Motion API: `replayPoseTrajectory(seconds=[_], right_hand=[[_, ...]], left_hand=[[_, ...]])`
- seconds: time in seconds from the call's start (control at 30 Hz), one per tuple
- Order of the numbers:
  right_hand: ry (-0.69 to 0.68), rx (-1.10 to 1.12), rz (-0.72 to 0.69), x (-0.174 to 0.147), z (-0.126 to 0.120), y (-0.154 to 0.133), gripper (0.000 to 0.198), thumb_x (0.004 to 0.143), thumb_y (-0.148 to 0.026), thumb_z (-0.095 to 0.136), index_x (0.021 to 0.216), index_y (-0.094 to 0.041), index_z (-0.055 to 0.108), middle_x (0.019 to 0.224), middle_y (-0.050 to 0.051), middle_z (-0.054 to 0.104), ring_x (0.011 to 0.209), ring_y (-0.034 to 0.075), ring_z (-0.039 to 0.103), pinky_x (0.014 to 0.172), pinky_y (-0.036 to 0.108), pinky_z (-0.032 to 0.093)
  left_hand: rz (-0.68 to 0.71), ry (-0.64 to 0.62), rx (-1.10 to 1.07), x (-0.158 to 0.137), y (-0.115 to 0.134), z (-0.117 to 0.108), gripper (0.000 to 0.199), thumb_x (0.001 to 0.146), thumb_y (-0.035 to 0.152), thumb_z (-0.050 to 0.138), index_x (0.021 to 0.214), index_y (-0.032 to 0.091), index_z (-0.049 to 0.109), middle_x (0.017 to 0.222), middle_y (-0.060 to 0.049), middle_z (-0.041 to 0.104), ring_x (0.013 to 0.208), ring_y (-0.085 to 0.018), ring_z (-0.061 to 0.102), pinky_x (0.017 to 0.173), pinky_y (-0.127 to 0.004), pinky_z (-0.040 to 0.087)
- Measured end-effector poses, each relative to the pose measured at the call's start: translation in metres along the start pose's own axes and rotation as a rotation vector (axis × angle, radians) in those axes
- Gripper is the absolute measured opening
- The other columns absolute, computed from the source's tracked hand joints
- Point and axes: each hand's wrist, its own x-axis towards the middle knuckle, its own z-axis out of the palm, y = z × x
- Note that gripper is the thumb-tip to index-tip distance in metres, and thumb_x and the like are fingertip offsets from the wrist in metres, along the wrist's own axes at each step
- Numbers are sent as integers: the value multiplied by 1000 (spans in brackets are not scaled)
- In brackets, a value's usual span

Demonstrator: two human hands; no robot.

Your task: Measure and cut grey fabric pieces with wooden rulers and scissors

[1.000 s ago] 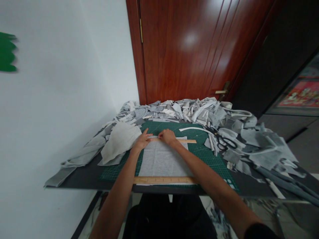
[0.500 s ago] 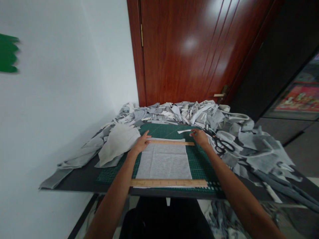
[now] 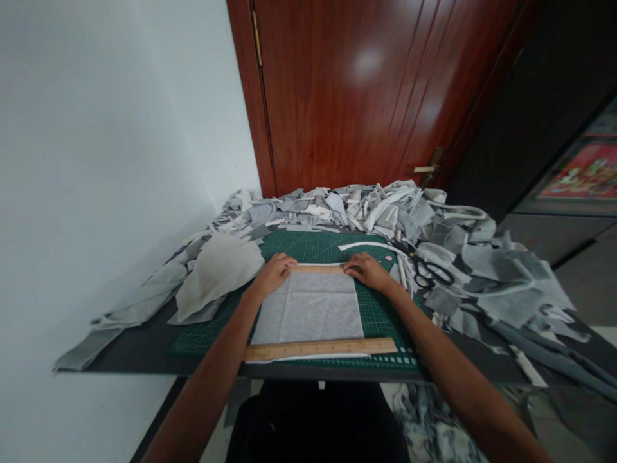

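Note:
A light grey cloth lies flat on the green cutting mat. Across its far edge runs a thin wooden ruler. My left hand has its fingers closed on the ruler's left end, and my right hand pinches the right end. A wider wooden ruler rests across the cloth's near edge, with neither hand on it. Beyond my right hand, a narrow white fabric strip lies on the mat.
Black-handled scissors lie at the right among scraps. Grey and white fabric scraps are heaped along the back, toward a wooden door. At the left, a pale cloth piece overlaps the mat. Black table edge is in front.
My right hand has moved left and nearer, from beside the white strip onto the thin ruler's right end. The fingers of my left hand have closed in on its left end. The view has shifted slightly.

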Motion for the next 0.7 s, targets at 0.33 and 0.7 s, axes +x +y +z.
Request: replayPoseTrajectory(seconds=[0.33,0.7], right_hand=[[7,-1,40,-8,-1,7,15,96,-26,71,109,-23,79,105,9,75,96,24,63,91,37,46],[49,-64,117,-6,2,5,17,99,-28,65,108,-24,79,104,8,75,97,24,63,95,39,45]], left_hand=[[-50,2,100,0,-1,-4,33,85,9,55,107,20,76,102,-6,71,103,-24,64,101,-39,51],[-110,52,153,-2,-7,-2,37,81,7,55,107,23,77,108,-7,72,110,-26,63,105,-42,50]])
